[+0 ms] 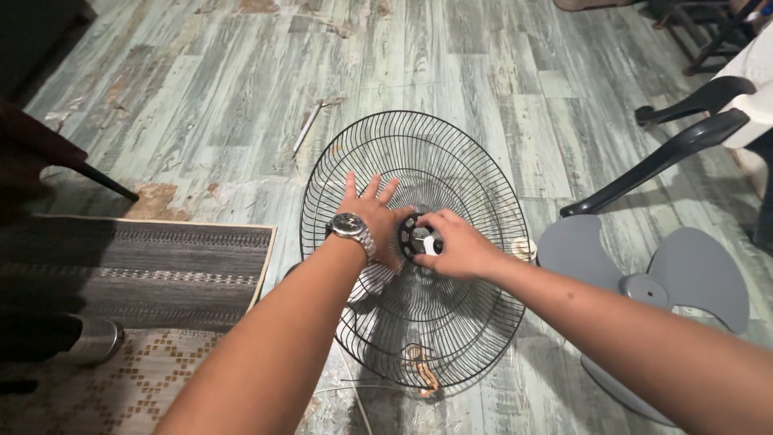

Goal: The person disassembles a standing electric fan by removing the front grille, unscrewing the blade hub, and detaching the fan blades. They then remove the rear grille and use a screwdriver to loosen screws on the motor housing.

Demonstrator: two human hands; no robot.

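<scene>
- One black wire fan guard (451,161), lying dish-up on the plank floor (201,97), centre of view; likely to rock or slide under uneven pressing, thin wires liable to bend.
- One grey fan blade set (644,278), three lobes, loose on the floor to the right; easily kicked or stepped on.
- One woven mat (137,266) at left; edge a trip risk.
- One left hand (372,217), fingers spread flat on the guard wires, holding nothing; could slip between wires.
- One right hand (456,244), fingers pinched narrowly around the black hub nut (417,236) at the guard's centre; cross-threading possible if turned crooked.
- One wristwatch (351,226); could snag on wires.
</scene>
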